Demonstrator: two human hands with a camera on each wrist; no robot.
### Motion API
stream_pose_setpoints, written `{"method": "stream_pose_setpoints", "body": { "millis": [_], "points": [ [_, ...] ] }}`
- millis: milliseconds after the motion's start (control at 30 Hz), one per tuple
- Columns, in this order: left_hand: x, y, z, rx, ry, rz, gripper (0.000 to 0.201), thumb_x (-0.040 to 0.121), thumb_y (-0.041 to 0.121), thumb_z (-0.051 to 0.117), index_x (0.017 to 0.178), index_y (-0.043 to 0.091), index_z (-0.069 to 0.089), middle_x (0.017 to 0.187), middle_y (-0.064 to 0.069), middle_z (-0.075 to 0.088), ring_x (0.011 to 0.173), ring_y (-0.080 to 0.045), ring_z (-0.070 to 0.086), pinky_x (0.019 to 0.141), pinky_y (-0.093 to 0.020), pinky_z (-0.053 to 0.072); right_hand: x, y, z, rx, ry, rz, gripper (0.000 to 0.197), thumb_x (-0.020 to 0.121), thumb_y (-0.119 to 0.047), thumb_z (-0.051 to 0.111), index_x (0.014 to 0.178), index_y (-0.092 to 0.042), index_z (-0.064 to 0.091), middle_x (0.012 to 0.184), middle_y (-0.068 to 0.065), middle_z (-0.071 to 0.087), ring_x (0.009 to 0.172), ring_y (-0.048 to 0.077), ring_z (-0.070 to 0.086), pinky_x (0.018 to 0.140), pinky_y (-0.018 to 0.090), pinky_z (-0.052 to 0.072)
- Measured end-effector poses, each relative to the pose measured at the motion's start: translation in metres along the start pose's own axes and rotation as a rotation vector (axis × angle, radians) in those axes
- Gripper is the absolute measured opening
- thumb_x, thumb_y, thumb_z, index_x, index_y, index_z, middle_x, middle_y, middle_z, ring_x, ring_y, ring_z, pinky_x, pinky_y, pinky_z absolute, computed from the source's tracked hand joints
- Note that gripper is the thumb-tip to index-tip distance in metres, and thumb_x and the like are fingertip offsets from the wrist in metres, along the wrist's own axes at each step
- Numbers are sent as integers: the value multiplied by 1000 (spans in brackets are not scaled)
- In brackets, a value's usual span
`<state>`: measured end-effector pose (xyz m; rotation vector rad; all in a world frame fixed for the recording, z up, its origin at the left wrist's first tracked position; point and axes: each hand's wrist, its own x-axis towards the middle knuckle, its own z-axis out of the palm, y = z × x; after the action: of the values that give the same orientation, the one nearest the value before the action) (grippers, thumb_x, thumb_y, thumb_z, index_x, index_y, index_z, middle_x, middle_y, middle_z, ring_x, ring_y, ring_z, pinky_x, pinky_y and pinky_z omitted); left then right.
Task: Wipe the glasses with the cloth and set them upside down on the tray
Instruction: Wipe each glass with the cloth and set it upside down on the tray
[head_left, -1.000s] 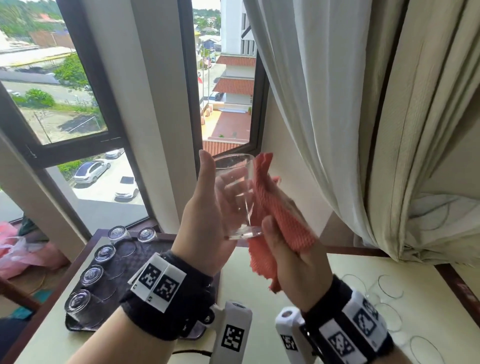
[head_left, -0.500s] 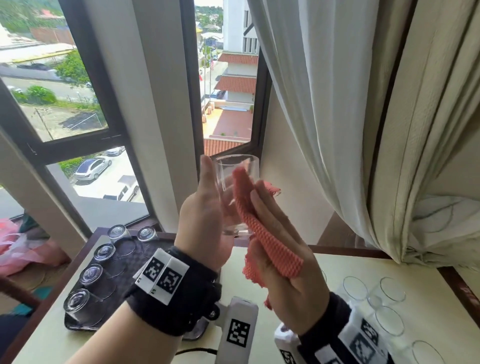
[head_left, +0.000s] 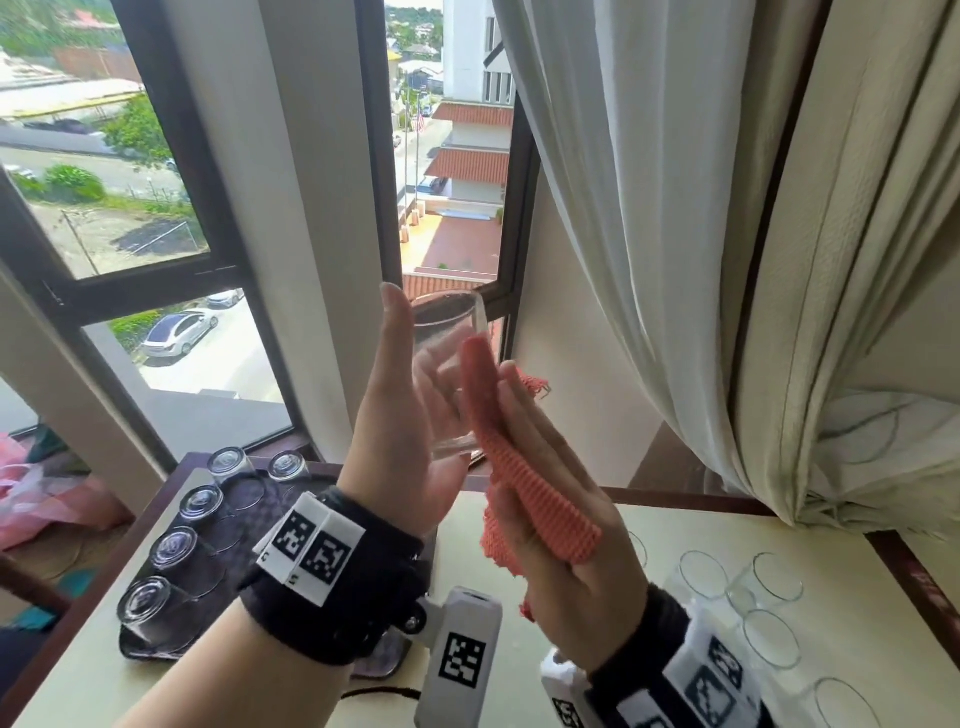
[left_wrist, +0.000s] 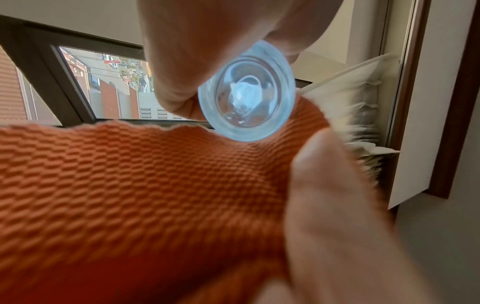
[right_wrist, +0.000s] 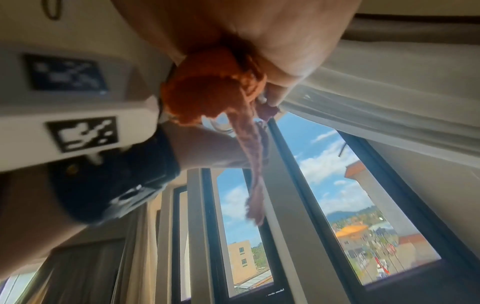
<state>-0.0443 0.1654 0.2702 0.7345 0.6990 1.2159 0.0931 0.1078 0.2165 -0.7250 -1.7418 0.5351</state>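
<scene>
Coral cloth (head_left: 524, 467) sits centre frame in head view, draped over the R hand (head_left: 566, 551), whose fingers are straight and together, pointing up-left, pressing the cloth flat against the side of the glass (head_left: 452, 374). R thumb pins the cloth's lower fold to the palm. L hand (head_left: 405, 431) is raised w/ palm facing right, thumb up along the glass's near side; through the glass its fingers show wrapped round the far side, so its grip is closed round the glass. Glass upright, mouth up, held above the bench (head_left: 779, 545). L wrist view: glass base (left_wrist: 246, 90) just above the cloth. Lower left: tray (head_left: 156, 652) w/ upturned glasses (head_left: 150, 603). Lower right: more upright glasses (head_left: 769, 639) on the bench.
</scene>
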Motion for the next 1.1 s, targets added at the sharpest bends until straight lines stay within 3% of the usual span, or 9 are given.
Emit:
{"method": "stream_pose_setpoints", "body": {
  "millis": [133,233,367,467,600,733,833,933,1100],
  "points": [
    [-4,-11,5,-5,-23,11,98,81,91,50,139,13,63,123,-22,70,118,-41,69,112,-66,47,29,-2,-10,121,92,256,58,101,-64,46,152,-35,47,137,1,66,114,16,66,98,42,56],
    [-5,-12,12,29,-64,41,94,84,90,47,135,15,66,137,-26,66,129,-40,65,115,-59,47,51,-15,-13,-8,71,122,53,108,-38,49,156,-15,46,156,4,52,138,18,52,116,42,44],
    [0,-4,8,-33,-112,49,60,91,76,43,118,28,68,112,12,77,104,-5,73,89,-25,61,36,-18,-8,-157,-11,-106,47,103,-10,52,146,9,48,160,18,43,156,32,30,124,53,33],
    [-6,3,2,-16,-42,28,92,79,86,50,140,19,64,129,-9,76,120,-21,72,111,-49,51,11,-11,-8,-132,-31,-103,46,105,-13,53,147,6,49,161,15,44,151,37,38,115,60,43],
    [-10,-4,4,65,-20,21,96,78,91,42,132,15,65,123,-17,74,122,-38,69,113,-65,45,19,-11,-8,-4,75,111,52,107,-49,44,154,-27,44,156,5,51,124,45,62,97,66,55],
    [-12,-14,13,38,-62,40,95,87,91,40,132,12,66,121,-24,64,116,-42,58,119,-71,33,52,-20,-16,9,107,125,55,105,-50,46,155,-26,45,152,3,55,116,8,60,105,38,51],
    [-7,-14,12,41,-60,61,81,92,87,41,125,18,71,125,-15,70,120,-27,69,110,-51,53,51,-25,-13,-87,44,-12,52,106,-21,49,152,2,44,161,13,43,148,33,43,117,56,42],
    [-1,-9,6,48,-43,59,67,97,81,32,115,28,69,108,10,78,102,-6,75,87,-29,63,27,-20,-12,-149,-15,-101,48,103,-8,53,147,10,45,161,19,41,154,36,34,121,56,36],
    [-4,-2,12,199,114,165,98,87,93,30,145,20,59,128,-11,75,118,-45,70,112,-63,47,-15,-7,-6,-49,131,93,52,109,-42,46,153,-15,49,158,6,49,127,40,61,96,65,54]
  ]
}}
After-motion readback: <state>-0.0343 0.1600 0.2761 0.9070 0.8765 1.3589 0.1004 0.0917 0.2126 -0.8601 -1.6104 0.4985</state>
